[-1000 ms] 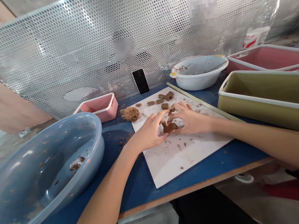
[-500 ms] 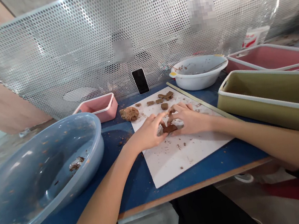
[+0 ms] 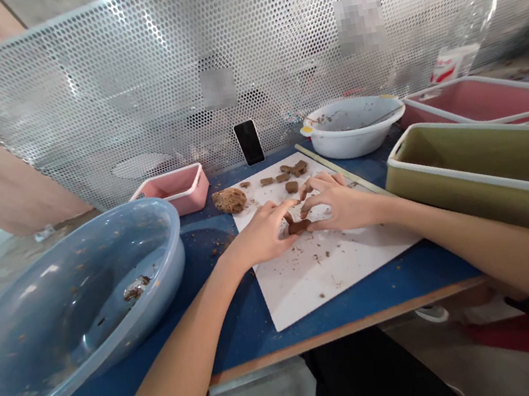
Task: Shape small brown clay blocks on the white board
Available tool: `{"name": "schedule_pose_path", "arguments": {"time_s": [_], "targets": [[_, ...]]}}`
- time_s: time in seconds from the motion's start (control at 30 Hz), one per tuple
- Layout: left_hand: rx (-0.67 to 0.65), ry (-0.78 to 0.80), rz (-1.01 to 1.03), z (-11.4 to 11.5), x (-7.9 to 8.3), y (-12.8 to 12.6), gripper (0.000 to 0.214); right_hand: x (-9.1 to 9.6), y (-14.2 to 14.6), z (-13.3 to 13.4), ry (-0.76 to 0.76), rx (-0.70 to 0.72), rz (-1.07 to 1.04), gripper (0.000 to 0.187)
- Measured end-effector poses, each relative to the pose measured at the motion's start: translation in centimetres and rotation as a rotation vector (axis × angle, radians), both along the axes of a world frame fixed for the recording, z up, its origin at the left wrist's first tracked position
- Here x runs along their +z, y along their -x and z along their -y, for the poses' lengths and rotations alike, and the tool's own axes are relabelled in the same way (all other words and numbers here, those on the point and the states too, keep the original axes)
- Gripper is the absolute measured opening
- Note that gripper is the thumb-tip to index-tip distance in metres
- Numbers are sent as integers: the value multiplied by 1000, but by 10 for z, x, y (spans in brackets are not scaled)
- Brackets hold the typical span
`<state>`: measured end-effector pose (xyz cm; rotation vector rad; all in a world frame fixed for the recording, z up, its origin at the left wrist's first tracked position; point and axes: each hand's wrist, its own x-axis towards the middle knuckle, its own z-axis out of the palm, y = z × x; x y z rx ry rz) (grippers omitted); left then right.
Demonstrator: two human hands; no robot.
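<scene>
A small brown clay piece [image 3: 299,226] rests on a white board [image 3: 291,295], with both my hands around it. My left hand [image 3: 264,233] has its thumb and fingers curled onto the left end. From the other side, my right hand [image 3: 333,202] meets the right end with thumb and fingertips, its other fingers arched above. Just beyond my hands lies a short brown block [image 3: 292,187], and further back are several similar clay pieces [image 3: 282,178]. A rough, crumbly brown lump [image 3: 229,200] sits at the board's left edge. Crumbs are scattered over the board.
A large blue basin [image 3: 147,224] stands left, with a small pink tub [image 3: 193,196] behind it. A phone [image 3: 249,142] leans against the perforated metal screen [image 3: 135,91]. Right are a pale strip [image 3: 341,171], a white basin [image 3: 354,142], a green trough [image 3: 469,180] and a pink trough [image 3: 491,96].
My right hand has shifted slightly right and away from me, its fingers a little wider around the clay piece. My left hand stays nearly in place.
</scene>
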<state>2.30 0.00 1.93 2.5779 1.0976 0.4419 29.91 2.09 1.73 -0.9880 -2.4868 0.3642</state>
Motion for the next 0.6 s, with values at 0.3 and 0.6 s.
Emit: {"name": "schedule_pose_path", "arguments": {"time_s": [0.3, 0.6], "targets": [[-8, -14, 13, -3, -3, 0, 67, -1, 2, 1, -14, 0, 3, 21], [13, 4, 24, -3, -4, 0, 69, 3, -1, 0, 32, 1, 8, 27]]}}
